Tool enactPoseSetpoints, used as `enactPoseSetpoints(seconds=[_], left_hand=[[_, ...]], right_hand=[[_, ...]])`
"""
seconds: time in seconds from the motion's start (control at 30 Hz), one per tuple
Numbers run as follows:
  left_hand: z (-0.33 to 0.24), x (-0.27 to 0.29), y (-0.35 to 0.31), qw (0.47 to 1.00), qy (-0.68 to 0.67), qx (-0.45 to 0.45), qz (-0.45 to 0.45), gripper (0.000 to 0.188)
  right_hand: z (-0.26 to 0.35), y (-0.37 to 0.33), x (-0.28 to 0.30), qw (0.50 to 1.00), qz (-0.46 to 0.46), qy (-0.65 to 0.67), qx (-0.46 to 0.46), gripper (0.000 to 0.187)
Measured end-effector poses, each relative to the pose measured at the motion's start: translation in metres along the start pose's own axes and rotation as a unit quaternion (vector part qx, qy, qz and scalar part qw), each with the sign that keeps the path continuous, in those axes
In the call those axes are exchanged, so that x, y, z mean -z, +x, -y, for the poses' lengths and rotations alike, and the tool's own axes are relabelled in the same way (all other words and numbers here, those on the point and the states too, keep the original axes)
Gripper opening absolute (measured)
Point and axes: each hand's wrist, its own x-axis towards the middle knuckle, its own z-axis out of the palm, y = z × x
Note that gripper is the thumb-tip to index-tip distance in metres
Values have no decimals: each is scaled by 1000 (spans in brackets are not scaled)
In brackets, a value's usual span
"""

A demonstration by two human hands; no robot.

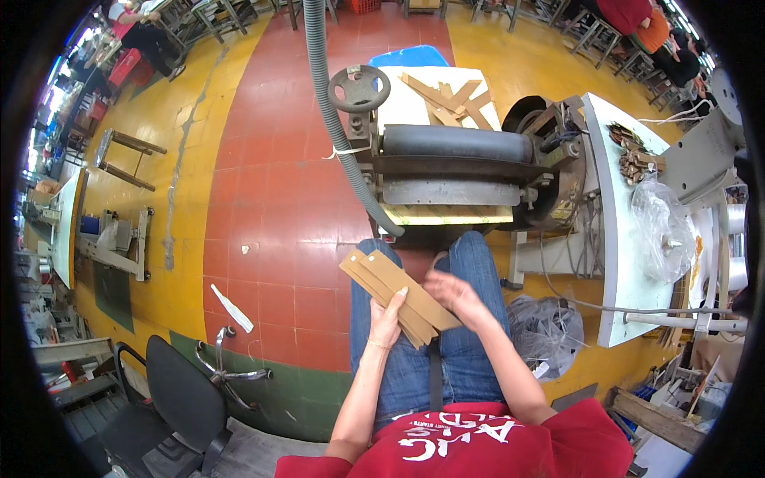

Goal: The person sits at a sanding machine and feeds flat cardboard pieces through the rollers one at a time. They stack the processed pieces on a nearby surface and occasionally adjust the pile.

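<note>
My left hand (386, 320) is closed round a fanned stack of flat tan strips (406, 299), holding them over my lap with the thumb on top. The strips look like leather or card; I cannot tell which. Just right of the stack, my right hand (456, 295) hovers with loose, slightly blurred fingers and nothing visible in them. Beyond my knees stands a roller machine (454, 143) with a dark roller and a handwheel (358, 88). More tan strips (446, 99) lie crossed in a loose pile on the white surface behind the roller.
A grey ribbed hose (317, 64) hangs down past the machine's left side. On the right, a pale table (617, 207) carries dark bundled pieces (633, 155) and a clear plastic bag (661, 227). A black office chair (179, 394) stands at the lower left. Other people sit far off.
</note>
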Motion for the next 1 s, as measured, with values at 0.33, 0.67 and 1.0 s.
enactPoseSetpoints(seconds=[0.33,0.67,1.0], left_hand=[[-10,2,5,999,-26,10,41,40],[-7,13,-7,997,-35,35,55,49],[-5,2,4,991,-70,74,91,48]], right_hand=[[19,24,16,976,-181,-76,98,23],[54,111,77,957,-138,208,148,76],[-26,-1,14,989,-54,123,-63,38]])
